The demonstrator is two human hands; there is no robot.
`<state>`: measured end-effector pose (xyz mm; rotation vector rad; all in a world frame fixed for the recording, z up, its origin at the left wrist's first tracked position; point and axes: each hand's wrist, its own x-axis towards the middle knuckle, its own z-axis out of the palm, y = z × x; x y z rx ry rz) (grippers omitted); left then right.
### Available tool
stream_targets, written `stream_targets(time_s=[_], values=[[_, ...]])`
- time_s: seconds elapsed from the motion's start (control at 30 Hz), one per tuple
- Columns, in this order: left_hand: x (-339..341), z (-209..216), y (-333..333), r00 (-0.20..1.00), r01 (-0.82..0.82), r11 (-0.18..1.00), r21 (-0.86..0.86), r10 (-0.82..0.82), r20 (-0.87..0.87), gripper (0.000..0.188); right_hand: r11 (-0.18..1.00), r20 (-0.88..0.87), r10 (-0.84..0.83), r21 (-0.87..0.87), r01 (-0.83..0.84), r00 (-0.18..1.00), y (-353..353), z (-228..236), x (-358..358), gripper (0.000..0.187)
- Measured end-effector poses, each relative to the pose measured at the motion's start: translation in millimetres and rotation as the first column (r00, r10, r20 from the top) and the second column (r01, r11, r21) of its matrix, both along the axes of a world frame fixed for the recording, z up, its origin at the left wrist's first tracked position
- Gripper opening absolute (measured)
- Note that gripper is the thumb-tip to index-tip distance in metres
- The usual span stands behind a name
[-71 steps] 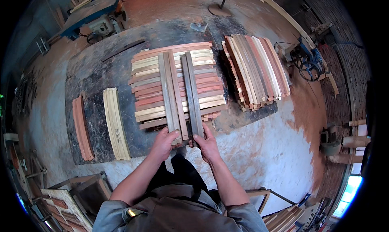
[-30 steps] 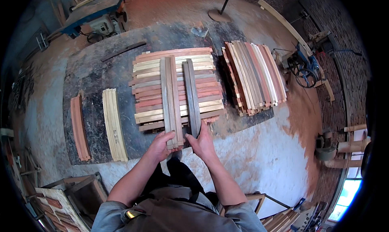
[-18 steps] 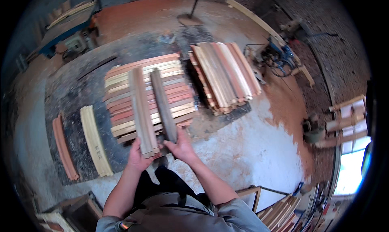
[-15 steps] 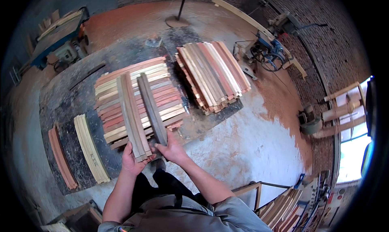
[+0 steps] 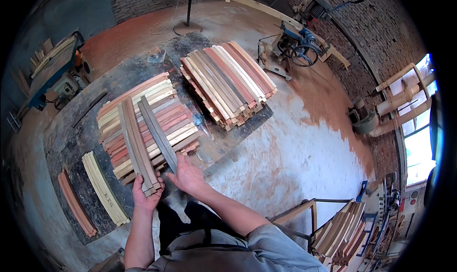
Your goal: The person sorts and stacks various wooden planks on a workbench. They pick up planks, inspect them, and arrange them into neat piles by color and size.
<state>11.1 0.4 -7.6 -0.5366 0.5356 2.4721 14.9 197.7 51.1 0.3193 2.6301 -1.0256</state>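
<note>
My left hand (image 5: 148, 196) is closed round the near end of a bundle of slightly curved brown wooden strips (image 5: 135, 143). In my right hand (image 5: 189, 175) is the near end of a single darker grey-brown wooden strip (image 5: 157, 132), also slightly curved. Both the bundle and the strip slant away from me over a low stack of mixed red, cream and brown strips (image 5: 108, 111), with a gap between them. Whether their far ends touch the stack I cannot tell.
A taller stack of strips (image 5: 228, 77) stands to the right. Reddish strips (image 5: 76, 203) and cream strips (image 5: 104, 191) lie on the left. Farther off are a blue-edged machine table (image 5: 52, 77) and a machine with a handwheel (image 5: 304, 54). A rack of wood (image 5: 335, 231) is at lower right.
The view has shifted, so the stacks sit farther left. My right hand and its dark strip have moved slightly forward relative to the left hand, which keeps its bundle.
</note>
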Motion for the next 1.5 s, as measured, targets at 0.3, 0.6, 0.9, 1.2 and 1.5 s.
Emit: stream_targets(time_s=[0.3, 0.6, 0.9, 1.2, 1.5], values=[[18, 9, -17, 0.999, 0.01, 0.999, -0.045, -0.008, 0.052, 0.054, 0.999, -0.209, 0.015, 0.051, -0.005, 0.978, 8, -7, 3, 0.083], [64, 23, -57, 0.994, 0.104, 0.994, -0.039, -0.105, -0.039, 0.062, 0.664, -0.002, -0.079, -0.746, 0.052, 0.997, -43, 15, -3, 0.072], [90, 44, -79, 0.969, 0.21, 0.971, -0.114, -0.222, -0.109, 0.066, 0.007, 0.361, 0.177, -0.931, 0.365, 0.916, -116, 7, -13, 0.041], [88, 47, -130, 0.958, 0.238, 0.897, -0.373, -0.281, -0.065, 0.073, 0.019, 0.352, 0.168, -0.935, 0.354, 0.921, -172, 7, -16, 0.037], [56, 87, -164, 0.793, -0.353, -0.231, -0.907, -0.589, -0.158, 0.097, 0.214, 0.258, -0.216, -0.928, 0.304, 0.942, -254, -3, -34, 0.029]])
